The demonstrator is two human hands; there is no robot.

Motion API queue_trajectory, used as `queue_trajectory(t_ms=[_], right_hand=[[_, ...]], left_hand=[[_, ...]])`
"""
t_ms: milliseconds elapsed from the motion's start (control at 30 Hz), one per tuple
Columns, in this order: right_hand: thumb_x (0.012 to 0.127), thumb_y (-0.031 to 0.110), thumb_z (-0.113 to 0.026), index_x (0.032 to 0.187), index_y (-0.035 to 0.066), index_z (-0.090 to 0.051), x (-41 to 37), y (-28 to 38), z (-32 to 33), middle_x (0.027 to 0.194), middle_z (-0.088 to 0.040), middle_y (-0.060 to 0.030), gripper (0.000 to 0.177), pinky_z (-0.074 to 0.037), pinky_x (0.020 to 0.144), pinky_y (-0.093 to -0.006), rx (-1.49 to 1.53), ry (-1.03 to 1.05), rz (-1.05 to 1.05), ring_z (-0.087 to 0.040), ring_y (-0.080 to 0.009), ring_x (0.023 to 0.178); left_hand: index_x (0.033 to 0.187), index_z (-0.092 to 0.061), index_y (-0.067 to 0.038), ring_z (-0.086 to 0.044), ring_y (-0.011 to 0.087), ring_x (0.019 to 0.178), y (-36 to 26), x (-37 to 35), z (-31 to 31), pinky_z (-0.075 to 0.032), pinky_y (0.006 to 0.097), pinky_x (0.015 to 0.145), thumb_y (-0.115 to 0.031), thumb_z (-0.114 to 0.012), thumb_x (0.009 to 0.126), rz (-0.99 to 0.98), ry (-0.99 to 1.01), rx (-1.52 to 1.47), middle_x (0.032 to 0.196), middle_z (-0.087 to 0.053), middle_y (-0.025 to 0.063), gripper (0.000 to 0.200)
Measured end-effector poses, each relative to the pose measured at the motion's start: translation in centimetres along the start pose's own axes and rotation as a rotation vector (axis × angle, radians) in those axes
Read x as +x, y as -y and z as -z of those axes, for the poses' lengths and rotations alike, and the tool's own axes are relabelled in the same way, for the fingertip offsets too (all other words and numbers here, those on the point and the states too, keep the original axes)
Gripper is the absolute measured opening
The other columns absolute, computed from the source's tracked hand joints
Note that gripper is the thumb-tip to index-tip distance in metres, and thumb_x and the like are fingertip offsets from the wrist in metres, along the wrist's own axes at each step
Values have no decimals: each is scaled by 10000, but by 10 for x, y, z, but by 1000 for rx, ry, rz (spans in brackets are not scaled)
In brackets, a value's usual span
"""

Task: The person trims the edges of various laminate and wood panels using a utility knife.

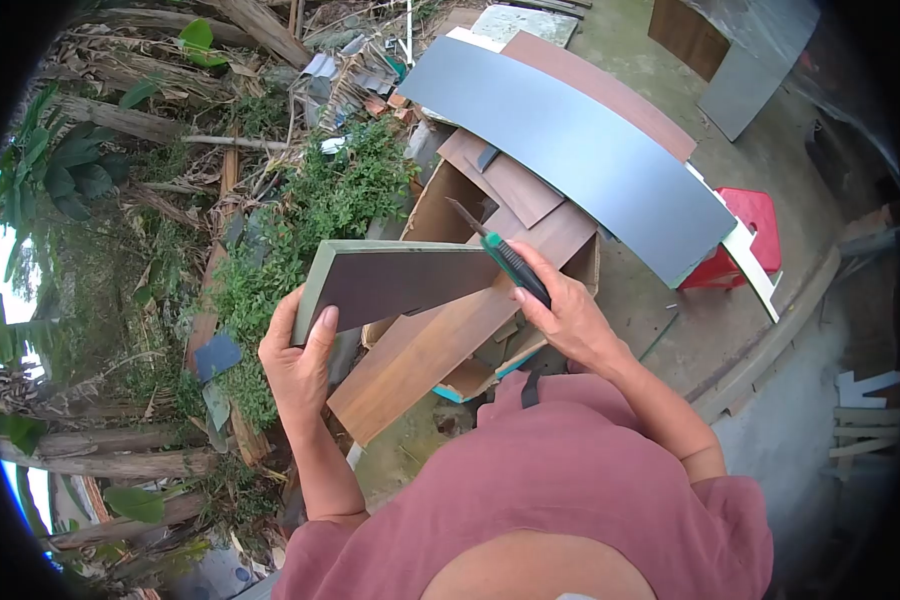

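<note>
Dark panel (400, 283), pale green along its edges, is held up in mid-air in front of the person's chest, above a cardboard box (428, 208). It is tilted, with its brown face toward the camera.

Head view, hands: the left hand (300, 365) is clamped on the lower left corner of the dark panel, thumb flat across the face and fingers behind. The right hand (570, 320) is closed around the handle of a green and black utility knife (513, 265). The blade (463, 214) is extended and points up and left, lying at the upper right corner of the dark panel. Whether the blade touches the edge cannot be told. The two hands are apart, one at each end of the panel.

Head view, surroundings: a wood-grain board (420, 350) leans across the cardboard box directly below the panel. More brown boards (515, 185) lie on the far side of the box. A long grey sheet (570, 140) lies beyond them, its right end over a red stool (760, 215). The stool and box stand on a concrete floor (650, 310). Green plants (310, 210) and stacked timber (120, 118) fill the left side. The person wears a pink shirt (570, 470).
</note>
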State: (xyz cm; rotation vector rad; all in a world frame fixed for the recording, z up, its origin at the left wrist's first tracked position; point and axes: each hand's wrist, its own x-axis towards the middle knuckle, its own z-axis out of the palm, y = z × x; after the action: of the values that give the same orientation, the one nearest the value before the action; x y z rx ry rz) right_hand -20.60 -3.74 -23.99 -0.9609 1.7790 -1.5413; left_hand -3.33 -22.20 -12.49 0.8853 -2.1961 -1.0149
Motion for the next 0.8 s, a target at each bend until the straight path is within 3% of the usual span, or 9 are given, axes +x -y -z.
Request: queue_trajectory(t_ms=[133, 200, 333, 400, 600, 667, 800], right_hand=[[791, 50, -575, 1294, 113, -374, 12, 52, -30, 1056, -578, -159, 545, -513, 716, -395, -55, -14, 385, -602, -338, 861], [807, 5, -528, 1295, 85, -392, 13, 57, -38, 1015, -582, -124, 513, -474, 764, -401, -31, 30, 356, -580, -301, 863], [751, -37, -542, 1286, 93, -397, 13, 38, -46, 975, -571, -144, 569, -481, 720, -384, -109, 92, 292, -572, -311, 835], [745, -41, -544, 1292, 107, -389, 13, 23, -47, 973, -571, -142, 587, -482, 705, -391, -194, 137, 166, -575, -313, 827], [742, -55, -542, 1298, 153, -380, 17, -54, -58, 970, -559, -146, 615, -470, 681, -428, -244, 83, 120, -577, -346, 821], [726, -6, -603, 1302, 177, -378, 20, -88, -63, 873, -546, -126, 645, -498, 629, -423, -304, 25, 106, -580, -332, 778], [758, 18, -574, 1302, 183, -376, 31, -171, -63, 898, -547, -141, 602, -476, 696, -449, -368, 35, 48, -572, -360, 836]], left_hand=[[1084, -582, 16, -551, 93, 820, 5, -13, 2, -439, 224, 761, -88, -663, 808, 8, -54, 9, 931, -611, 36, 305], [1086, -581, 15, -551, 91, 819, 6, -17, 4, -440, 222, 756, -84, -666, 806, 20, -58, -2, 932, -610, 35, 309], [1093, -577, 12, -540, 78, 801, 15, -23, 10, -440, 214, 732, -76, -669, 803, 53, -79, -9, 917, -603, 24, 317], [1094, -578, 9, -527, 70, 781, 14, -27, 12, -437, 208, 714, -75, -667, 805, 105, -78, -3, 904, -592, 14, 314], [1096, -574, 10, -521, 80, 799, 27, -31, 21, -425, 212, 733, -62, -656, 805, 53, -116, 31, 923, -584, 19, 311], [1090, -577, 10, -522, 85, 813, 32, -32, 23, -421, 222, 754, -58, -658, 799, 61, -135, 36, 922, -584, 19, 309], [1072, -581, 19, -506, 77, 780, 39, -32, 26, -408, 207, 718, -104, -684, 787, 89, -171, -34, 900, -577, 9, 327]])
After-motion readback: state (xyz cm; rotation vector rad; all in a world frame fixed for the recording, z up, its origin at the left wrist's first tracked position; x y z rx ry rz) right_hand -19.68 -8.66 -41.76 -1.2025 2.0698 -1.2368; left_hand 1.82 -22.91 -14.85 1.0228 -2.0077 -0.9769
